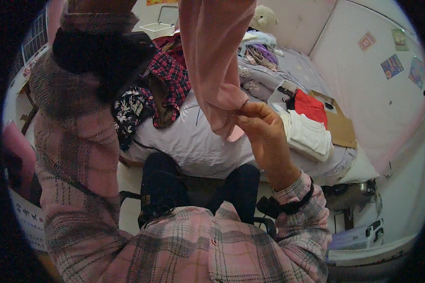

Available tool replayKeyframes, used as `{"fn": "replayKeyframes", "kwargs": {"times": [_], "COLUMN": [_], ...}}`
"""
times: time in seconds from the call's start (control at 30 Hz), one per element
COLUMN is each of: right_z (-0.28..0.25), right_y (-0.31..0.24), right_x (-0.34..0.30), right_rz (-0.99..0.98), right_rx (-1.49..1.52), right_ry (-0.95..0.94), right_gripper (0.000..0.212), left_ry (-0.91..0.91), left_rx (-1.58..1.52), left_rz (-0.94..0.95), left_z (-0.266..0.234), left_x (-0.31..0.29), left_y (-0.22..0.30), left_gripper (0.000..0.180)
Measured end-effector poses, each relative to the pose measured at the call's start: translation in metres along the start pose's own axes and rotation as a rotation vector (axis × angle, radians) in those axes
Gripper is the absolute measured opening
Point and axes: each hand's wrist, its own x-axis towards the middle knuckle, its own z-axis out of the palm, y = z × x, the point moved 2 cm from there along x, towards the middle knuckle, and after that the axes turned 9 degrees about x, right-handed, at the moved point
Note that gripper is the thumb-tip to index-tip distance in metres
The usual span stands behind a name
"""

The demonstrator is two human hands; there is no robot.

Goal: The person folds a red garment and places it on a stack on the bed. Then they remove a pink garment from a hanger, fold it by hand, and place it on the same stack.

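Observation:
A pink piece of clothing [215, 56] hangs in front of me over the bed, its upper part cut off by the top edge of the view. My right hand [265, 134] pinches its lower end between thumb and fingers, where the cloth bunches and folds. On the left, my raised left arm in a plaid sleeve reaches up past the top edge. Only a strip of skin shows at its end, so the left hand's fingers are out of sight. What holds the garment's upper end cannot be seen.
The bed [193, 151] has a pale sheet. To the left lie a red-and-black plaid shirt [167, 70] and a black floral garment [130, 111]. White folded cloth [307, 134], red folded cloth [310, 107] and an open cardboard box [341, 125] are at right. More clothes [264, 54] and a plush toy [264, 18] lie behind.

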Motion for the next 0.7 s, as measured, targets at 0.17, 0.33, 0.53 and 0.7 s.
{"fn": "replayKeyframes", "kwargs": {"times": [0.17, 0.33, 0.53, 0.7], "right_z": [0.019, 0.029, 0.032, 0.044], "right_y": [-0.001, -0.002, -0.003, 0.005], "right_x": [0.008, 0.014, 0.024, 0.023], "right_rz": [0.007, -0.091, -0.001, 0.031], "right_rx": [-0.010, -0.002, -0.122, -0.187], "right_ry": [-0.072, -0.051, -0.094, -0.118], "right_gripper": [0.047, 0.045, 0.027, 0.017], "left_ry": [0.029, 0.042, 0.062, 0.108], "left_rx": [0.030, 0.031, 0.050, 0.073], "left_rz": [-0.049, -0.087, -0.120, -0.128], "left_z": [-0.022, -0.030, -0.041, -0.067], "left_x": [-0.012, -0.024, -0.033, -0.040], "left_y": [-0.012, -0.025, -0.034, -0.040], "left_gripper": [0.038, 0.036, 0.033, 0.031]}}
